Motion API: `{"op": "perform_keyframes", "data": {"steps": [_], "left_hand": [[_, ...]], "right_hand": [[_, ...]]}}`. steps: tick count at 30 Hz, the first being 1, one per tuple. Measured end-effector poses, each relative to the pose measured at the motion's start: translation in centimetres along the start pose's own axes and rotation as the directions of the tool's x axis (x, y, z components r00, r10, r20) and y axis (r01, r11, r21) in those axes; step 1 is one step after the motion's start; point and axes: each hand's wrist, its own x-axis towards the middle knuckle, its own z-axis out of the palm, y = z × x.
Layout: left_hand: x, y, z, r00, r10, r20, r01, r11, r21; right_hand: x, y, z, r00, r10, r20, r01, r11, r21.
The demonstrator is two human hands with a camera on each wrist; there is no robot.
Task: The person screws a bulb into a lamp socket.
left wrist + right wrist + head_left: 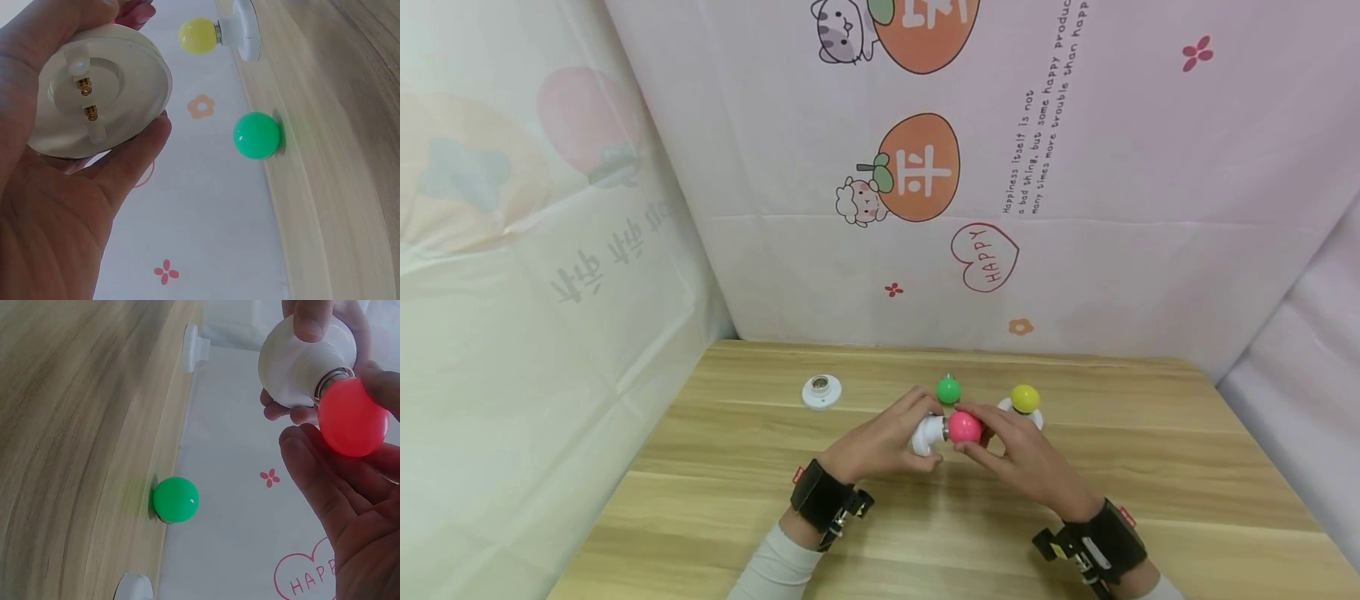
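My left hand grips a white lamp socket by its round base, above the table. Two brass screws show in the hollow underside of this socket in the left wrist view. My right hand holds a pink-red light bulb between thumb and fingers. The bulb's metal screw end sits at the mouth of the socket, with some thread showing in the right wrist view, where the bulb looks red. Just beyond the hands lies a green bulb.
A yellow bulb stands in another white socket behind my right hand. At the back left of the wooden table is a socket with no bulb in it. A printed cloth hangs behind the table.
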Motion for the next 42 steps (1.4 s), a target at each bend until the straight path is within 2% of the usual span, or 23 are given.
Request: {"op": "perform_keyframes", "data": {"steps": [5, 12, 18, 26, 42], "left_hand": [[0.08, 0.11, -0.05, 1.0, 0.023, -0.002, -0.023, 1.0, 0.012], [0.1, 0.16, -0.05, 1.0, 0.026, -0.002, -0.026, 0.999, 0.019], [0.1, 0.11, 0.04, 1.0, 0.028, -0.004, -0.028, 1.0, 0.012], [0.01, 0.03, 0.01, 1.0, 0.006, 0.0, -0.006, 1.0, -0.003], [0.08, -0.02, 0.15, 1.0, 0.007, 0.003, -0.007, 1.0, -0.012]], "right_hand": [[0.0, -0.11, -0.07, 0.999, 0.037, 0.013, -0.037, 0.999, 0.007], [0.07, -0.22, -0.09, 0.999, 0.046, 0.013, -0.046, 0.999, 0.005], [0.34, -0.3, -0.03, 1.0, 0.021, -0.012, -0.021, 1.0, 0.02], [0.58, -0.35, -0.15, 0.997, -0.078, -0.02, 0.078, 0.997, 0.01], [0.45, -0.29, -0.3, 0.996, -0.089, -0.019, 0.089, 0.996, 0.005]]}}
